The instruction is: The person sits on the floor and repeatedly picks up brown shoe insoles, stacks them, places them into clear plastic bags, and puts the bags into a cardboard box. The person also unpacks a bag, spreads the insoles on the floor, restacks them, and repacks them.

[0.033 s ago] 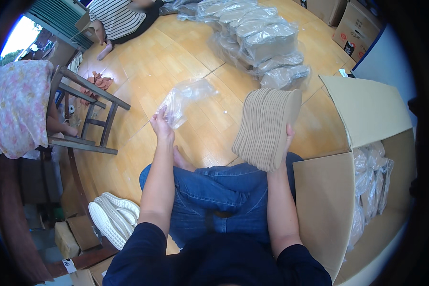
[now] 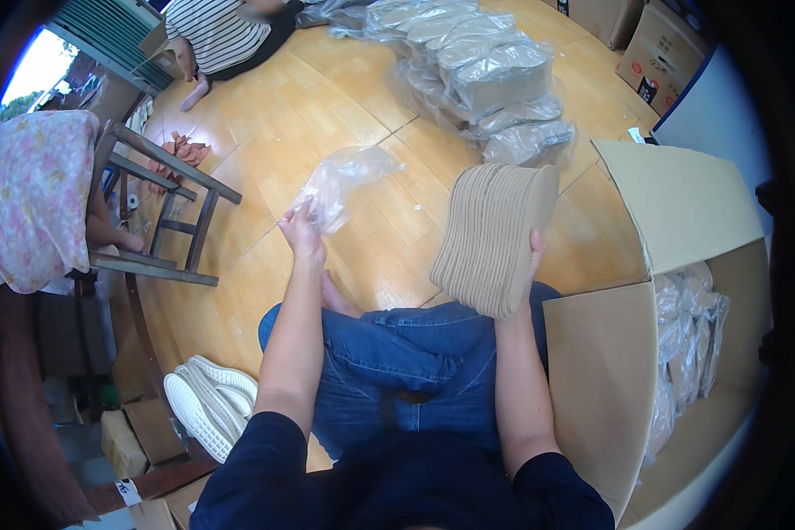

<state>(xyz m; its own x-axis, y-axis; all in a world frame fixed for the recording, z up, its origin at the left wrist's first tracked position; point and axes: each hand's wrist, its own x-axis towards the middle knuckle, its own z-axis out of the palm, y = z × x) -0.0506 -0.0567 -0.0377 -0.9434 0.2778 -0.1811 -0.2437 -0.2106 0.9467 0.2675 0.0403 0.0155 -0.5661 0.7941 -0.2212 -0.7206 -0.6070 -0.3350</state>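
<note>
- On a pale wooden-looking floor (image 2: 274,115), a person in blue jeans (image 2: 371,358) is sitting with legs folded, both arms reaching away from the body.
- The left forearm (image 2: 293,353) is pointing almost straight ahead; the left hand (image 2: 302,234) is bending its fingers in against the thumb, nearly closed, and is gripping the near end of a clear bag (image 2: 352,179).
- The right forearm (image 2: 523,380) is rising from the lower right; the right hand (image 2: 536,253) is curving around the lower right side of a thick stack of beige insoles (image 2: 495,238), opened about as wide as the stack and holding it up on a slant.
- Most of the right hand is hiding behind the insoles, so its finger placement is impossible to make out.
- The bag's see-through edges are blending into the floor; whether its far end is touching down is unclear.
- A carton (image 2: 596,389) at the right is running out of view at the bottom, and glare is blurring the wrapped bundles (image 2: 680,340) inside it.
- At the upper left, a person in a striped top (image 2: 216,40) is sitting partly out of view.
- The bag is spreading ahead and to the right of the left hand.
- The insoles are leaning mostly left of the right hand, well apart from the bag.
</note>
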